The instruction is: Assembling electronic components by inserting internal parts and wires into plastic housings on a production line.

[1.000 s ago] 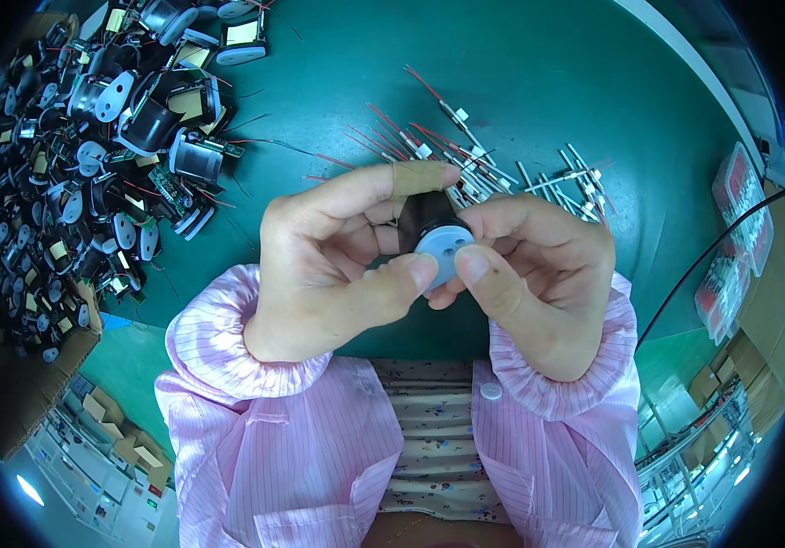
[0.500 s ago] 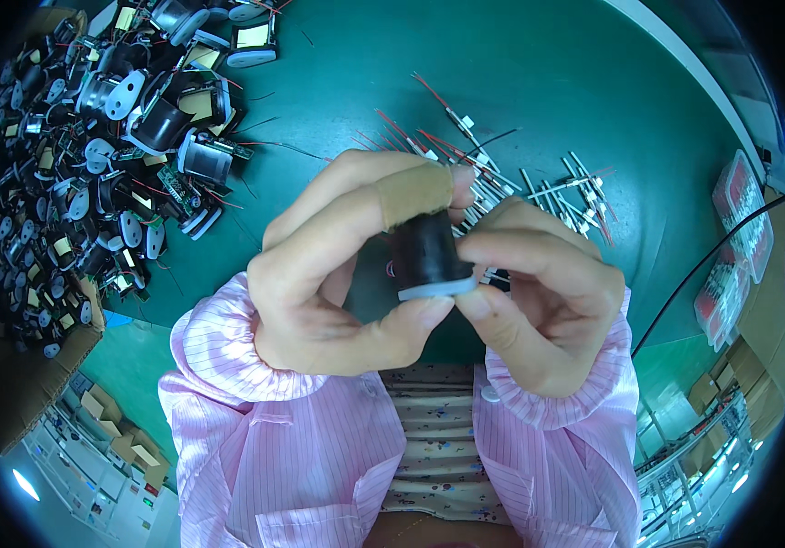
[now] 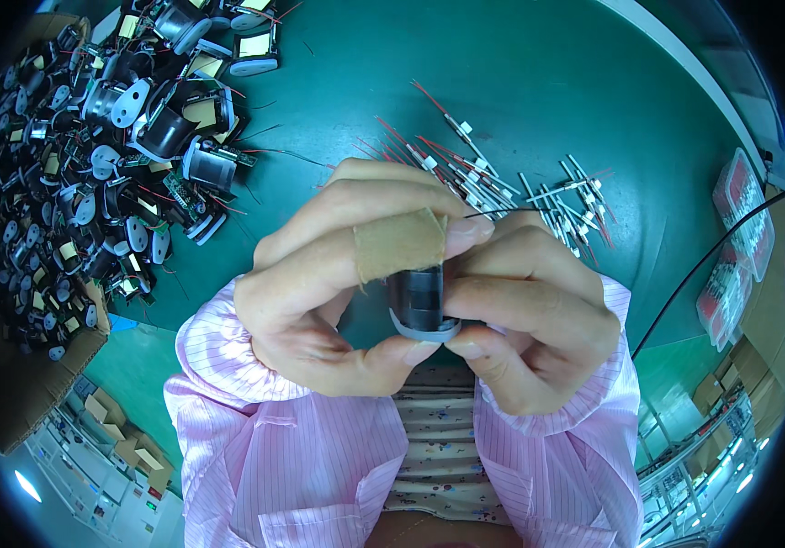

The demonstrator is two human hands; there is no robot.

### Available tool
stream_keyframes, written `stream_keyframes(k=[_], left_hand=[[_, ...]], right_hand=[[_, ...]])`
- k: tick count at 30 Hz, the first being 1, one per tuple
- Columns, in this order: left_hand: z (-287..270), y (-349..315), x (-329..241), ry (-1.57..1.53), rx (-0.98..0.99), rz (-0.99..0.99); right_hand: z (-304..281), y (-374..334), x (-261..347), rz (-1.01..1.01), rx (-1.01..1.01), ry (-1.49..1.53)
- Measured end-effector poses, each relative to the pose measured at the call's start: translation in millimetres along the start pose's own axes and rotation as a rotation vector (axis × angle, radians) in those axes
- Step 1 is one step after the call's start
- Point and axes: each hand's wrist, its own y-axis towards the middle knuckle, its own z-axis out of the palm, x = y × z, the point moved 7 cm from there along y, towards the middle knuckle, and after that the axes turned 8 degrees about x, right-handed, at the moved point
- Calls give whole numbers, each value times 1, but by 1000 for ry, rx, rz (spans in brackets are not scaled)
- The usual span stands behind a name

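A black cylindrical part [image 3: 417,300] with a grey end cap [image 3: 411,329] is held between both hands above the table. My left hand [image 3: 306,265] is closed round it, index finger over the top and thumb at the cap; a tan bandage [image 3: 400,245] wraps one finger. My right hand [image 3: 539,306] pinches the part's right side, its thumb and forefinger by the cap. From above my right fingers a thin black wire [image 3: 507,212] sticks out. The part's far end is hidden behind my left fingers.
Many similar black-and-grey parts [image 3: 159,128] are heaped at the left, spilling from a cardboard box [image 3: 63,393]. Thin white rods with red wires [image 3: 475,173] lie scattered on the green table [image 3: 548,73] beyond my hands. Clear plastic boxes [image 3: 726,297] and a black cable [image 3: 676,310] are at the right.
Both hands have come nearer to me with the black part. It has turned, so its grey cap and side show at a different angle.
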Motion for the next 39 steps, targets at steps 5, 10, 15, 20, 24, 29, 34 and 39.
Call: stream_keyframes(k=[5,10,15,20,24,29,34,39], left_hand=[[4,-6,-3,125,-92,-3],[1,-3,6,49,-23,-142],[6,-2,9,-138,48,-242],[8,-3,13,-164,99,-281],[10,-6,16,-179,136,-256],[6,-6,18,-412,-77,-438],[-15,-10,27,-495,-373,-577],[-20,-12,29,-538,-377,-591]], right_hand=[[4,-6,10,-56,-133,-279],[-2,-3,-2,47,-145,-90],[-2,-14,-20,315,-292,511],[0,-21,-24,333,-363,741],[-1,-22,-25,337,-387,711],[-17,-16,-22,450,-305,334],[-45,3,-21,338,-310,-716],[-27,22,-51,355,-158,-922]])
